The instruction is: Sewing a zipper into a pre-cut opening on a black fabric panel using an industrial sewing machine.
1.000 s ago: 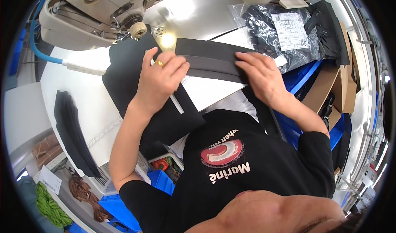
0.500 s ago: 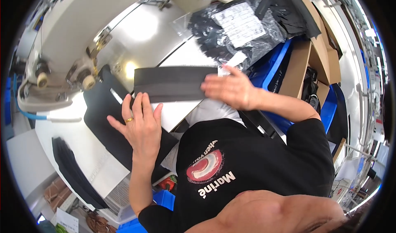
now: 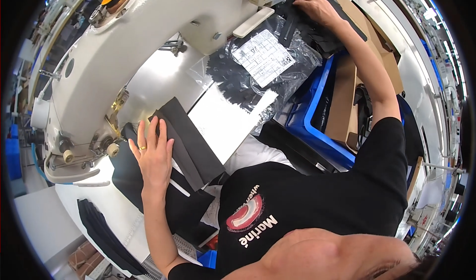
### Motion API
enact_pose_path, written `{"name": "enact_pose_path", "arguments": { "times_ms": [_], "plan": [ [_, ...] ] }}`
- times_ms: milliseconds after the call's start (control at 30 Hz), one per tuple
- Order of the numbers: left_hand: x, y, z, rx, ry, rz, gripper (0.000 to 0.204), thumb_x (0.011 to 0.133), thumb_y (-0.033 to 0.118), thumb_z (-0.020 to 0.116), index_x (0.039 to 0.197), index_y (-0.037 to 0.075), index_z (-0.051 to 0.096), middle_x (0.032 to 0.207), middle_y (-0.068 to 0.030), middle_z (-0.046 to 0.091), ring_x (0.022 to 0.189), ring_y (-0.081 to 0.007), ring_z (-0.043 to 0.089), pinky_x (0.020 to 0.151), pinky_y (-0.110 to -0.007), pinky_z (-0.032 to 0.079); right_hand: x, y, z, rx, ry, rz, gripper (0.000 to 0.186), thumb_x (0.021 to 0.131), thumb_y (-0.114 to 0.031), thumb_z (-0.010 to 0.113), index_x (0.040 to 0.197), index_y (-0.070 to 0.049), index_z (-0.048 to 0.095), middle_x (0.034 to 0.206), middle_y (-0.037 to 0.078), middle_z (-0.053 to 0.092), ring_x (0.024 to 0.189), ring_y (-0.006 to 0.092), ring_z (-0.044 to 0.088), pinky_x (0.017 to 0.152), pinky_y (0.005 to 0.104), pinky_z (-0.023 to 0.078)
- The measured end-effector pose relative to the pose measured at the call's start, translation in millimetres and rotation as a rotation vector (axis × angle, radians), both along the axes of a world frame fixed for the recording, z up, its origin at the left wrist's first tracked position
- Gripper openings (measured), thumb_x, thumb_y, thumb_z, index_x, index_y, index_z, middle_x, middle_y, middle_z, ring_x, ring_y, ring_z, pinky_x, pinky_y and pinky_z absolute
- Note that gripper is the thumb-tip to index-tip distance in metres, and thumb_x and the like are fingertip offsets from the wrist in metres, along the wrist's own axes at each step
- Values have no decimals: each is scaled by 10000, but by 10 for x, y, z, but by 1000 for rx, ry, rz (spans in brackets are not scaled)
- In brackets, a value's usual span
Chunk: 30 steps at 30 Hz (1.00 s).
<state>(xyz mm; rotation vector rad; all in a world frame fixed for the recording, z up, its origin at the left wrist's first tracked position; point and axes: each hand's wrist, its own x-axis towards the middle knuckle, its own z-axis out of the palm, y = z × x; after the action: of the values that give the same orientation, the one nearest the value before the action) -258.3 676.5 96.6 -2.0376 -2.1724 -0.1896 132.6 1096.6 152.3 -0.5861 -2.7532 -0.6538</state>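
Resting with fingers spread, the left hand (image 3: 155, 166) touches a dark-grey, rectangular folded fabric panel (image 3: 191, 143) on the white counter (image 3: 220, 124); farther off, the right hand (image 3: 317, 8) reaches black fabric pieces (image 3: 317, 36), its grip unclear.

The white tabletop (image 3: 213, 121) is interrupted by a shiny metal plate (image 3: 166, 74), above which the arm of a cream sewing machine (image 3: 94, 91) is carried. A wide black cloth (image 3: 126, 173) is spread near the machine's needle end, and a folded dark strip (image 3: 196, 153) is laid at a slant — partly over that cloth, partly over the bare white surface. Farther right, a clear plastic bag (image 3: 305, 64) filled with black pieces is set down, a white paper sheet (image 3: 263, 57) seen at its top. Along the left edge — apart from the cloth — a narrow black bundle (image 3: 101, 233) is placed lengthwise.
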Motion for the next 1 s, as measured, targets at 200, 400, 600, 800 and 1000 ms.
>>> {"name": "enact_pose_path", "arguments": {
  "times_ms": [200, 400, 600, 800, 1000],
  "plan": [
    [7, -56, -20, 7, -44, 66, 524, 861, 235, 671, 1345, 122, 506, 1397, 6, 473, 1349, -284, 364, 1069, -649, 208, 10, -204, 207, -146, 459, -3, 165, 861, -13, 616, 1021, -22, 658, 1022, 105, 672, 957, 298, 649, 819, 323, 521],
    [-16, -46, -38, 68, -198, 96, 466, 837, 283, 701, 1259, 138, 566, 1348, 26, 532, 1339, -276, 382, 1075, -662, 164, -103, -202, 112, 18, 21, -54, 290, 852, -70, 554, 1128, -73, 644, 1208, 88, 600, 1086, 270, 586, 926, 348, 473],
    [0, -60, -34, 97, -230, 92, 419, 839, 299, 704, 1209, 126, 605, 1327, 37, 568, 1339, -270, 384, 1084, -667, 116, -74, -9, -42, -15, -97, 43, 233, 826, -43, 541, 1036, -46, 643, 1134, 75, 614, 1009, 255, 606, 886, 326, 488],
    [-59, -161, -87, 142, -187, 112, 414, 830, 327, 699, 1204, 158, 639, 1282, 53, 606, 1323, -260, 407, 1084, -663, 114, -567, -1279, 712, -457, 561, 219, 259, 921, -161, 490, 1082, -26, 642, 1015, 96, 686, 930, 203, 667, 810, 314, 544],
    [-34, -36, -38, 209, -136, 50, 392, 808, 308, 709, 1173, 171, 661, 1258, 83, 611, 1276, -246, 453, 1043, -668, 203, -1591, -2798, 451, -1400, 359, 798, 115, 826, 62, 621, 917, 16, 676, 997, 176, 687, 915, 284, 686, 818, 333, 554]
  ]
}}
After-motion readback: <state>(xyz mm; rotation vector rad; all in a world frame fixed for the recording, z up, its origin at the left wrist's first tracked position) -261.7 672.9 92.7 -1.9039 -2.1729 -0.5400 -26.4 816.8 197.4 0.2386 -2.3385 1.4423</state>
